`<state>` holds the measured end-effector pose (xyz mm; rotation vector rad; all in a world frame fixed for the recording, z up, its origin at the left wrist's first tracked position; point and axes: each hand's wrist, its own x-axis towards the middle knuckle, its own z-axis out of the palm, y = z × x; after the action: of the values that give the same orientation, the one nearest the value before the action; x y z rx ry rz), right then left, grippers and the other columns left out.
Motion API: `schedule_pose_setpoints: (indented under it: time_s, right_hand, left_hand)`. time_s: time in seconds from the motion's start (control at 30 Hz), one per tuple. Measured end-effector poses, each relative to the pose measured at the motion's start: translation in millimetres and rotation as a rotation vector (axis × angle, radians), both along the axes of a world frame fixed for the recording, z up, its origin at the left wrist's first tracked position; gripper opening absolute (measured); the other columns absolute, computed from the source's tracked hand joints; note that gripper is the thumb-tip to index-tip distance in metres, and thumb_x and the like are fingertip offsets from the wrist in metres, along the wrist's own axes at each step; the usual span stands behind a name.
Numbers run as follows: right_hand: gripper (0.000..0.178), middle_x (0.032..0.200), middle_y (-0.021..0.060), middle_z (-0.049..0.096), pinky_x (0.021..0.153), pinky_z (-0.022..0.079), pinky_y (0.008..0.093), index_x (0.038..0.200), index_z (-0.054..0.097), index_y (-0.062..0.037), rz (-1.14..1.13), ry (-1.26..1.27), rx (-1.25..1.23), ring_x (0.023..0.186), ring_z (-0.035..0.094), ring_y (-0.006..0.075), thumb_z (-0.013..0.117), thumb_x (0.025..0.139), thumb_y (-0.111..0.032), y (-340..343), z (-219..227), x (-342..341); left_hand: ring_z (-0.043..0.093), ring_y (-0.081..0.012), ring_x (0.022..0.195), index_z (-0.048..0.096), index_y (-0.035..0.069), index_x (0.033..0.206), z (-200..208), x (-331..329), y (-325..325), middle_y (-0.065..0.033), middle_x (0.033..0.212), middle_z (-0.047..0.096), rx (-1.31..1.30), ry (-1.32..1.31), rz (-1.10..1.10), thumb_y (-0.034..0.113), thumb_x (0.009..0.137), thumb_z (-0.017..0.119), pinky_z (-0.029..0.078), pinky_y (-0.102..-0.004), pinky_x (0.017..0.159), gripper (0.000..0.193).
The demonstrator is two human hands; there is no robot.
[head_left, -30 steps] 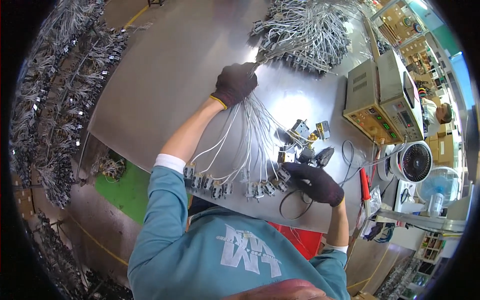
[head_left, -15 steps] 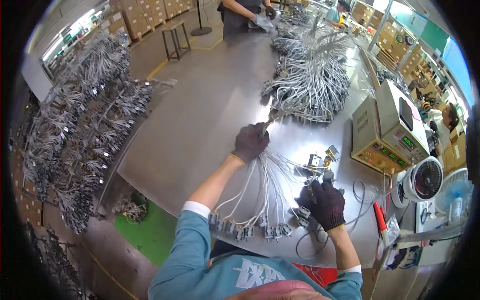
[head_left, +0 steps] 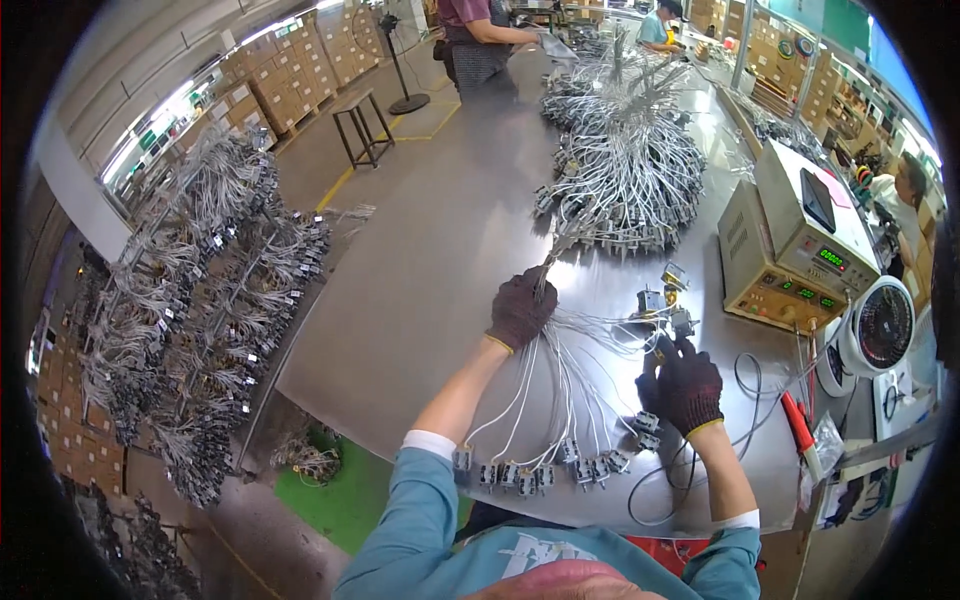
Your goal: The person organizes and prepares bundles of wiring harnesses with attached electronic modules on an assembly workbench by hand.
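Left hand [head_left: 523,308] wraps the white wire bundle [head_left: 556,345] over the table [head_left: 400,330], right hand [head_left: 684,386] curls beside metal fixture [head_left: 683,322], pinch unclear; firm left grip and well-fanned strands should prevent tangles.

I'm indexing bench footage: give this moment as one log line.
left grip: closed on white wires | right grip: beside metal fixture, contact unclear | table: small wired parts, stacked instruments
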<state>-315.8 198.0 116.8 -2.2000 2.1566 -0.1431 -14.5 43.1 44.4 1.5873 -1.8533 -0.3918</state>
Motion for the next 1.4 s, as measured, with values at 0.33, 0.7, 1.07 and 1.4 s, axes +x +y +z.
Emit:
schedule_pose_setpoints:
  time_s: [0.33,0.7,1.07,1.4]
  right_hand:
    - [0.070,0.129,0.0249,0.064,0.097,0.054,0.0553,0.143,0.061,-0.0108,0.007,-0.120,-0.121,0.119,0.061,0.0440,0.079,0.085,-0.045,-17,-35,-23]
    - [0.057,0.105,0.0241,0.077,0.084,0.060,0.0566,0.131,0.060,-0.0099,-0.023,-0.174,0.039,0.095,0.074,0.0483,0.075,0.091,-0.047,-29,-38,-24]
    - [0.072,0.112,0.0233,0.078,0.091,0.061,0.0490,0.137,0.068,-0.0123,0.064,-0.315,0.310,0.103,0.077,0.0409,0.080,0.086,-0.062,-16,-1,-1]
    - [0.053,0.109,0.0063,0.073,0.085,0.059,0.0328,0.151,0.053,-0.0049,0.063,-1.154,0.472,0.095,0.067,0.0133,0.073,0.104,-0.017,4,-71,-27]
  left_hand:
    - [0.074,-0.0398,0.105,0.074,0.007,0.130,-13,3,-4,-0.0210,0.114,0.078,-0.075,-0.102,-0.129,0.033,0.097,0.060,0.058,-0.0506,0.095,0.044]
    - [0.072,-0.0440,0.097,0.061,0.014,0.130,-6,-3,5,-0.0188,0.101,0.074,-0.066,0.035,-0.056,0.036,0.095,0.066,0.058,-0.0583,0.087,0.042]
    - [0.067,-0.0353,0.111,0.060,0.013,0.135,-8,10,-4,-0.0109,0.133,0.066,0.058,-0.022,-0.064,0.038,0.097,0.066,0.052,-0.0501,0.098,0.046]
    - [0.072,-0.0426,0.097,0.067,0.013,0.134,2,15,3,-0.0203,0.107,0.075,-0.046,0.053,-0.132,0.030,0.094,0.065,0.058,-0.0567,0.087,0.043]
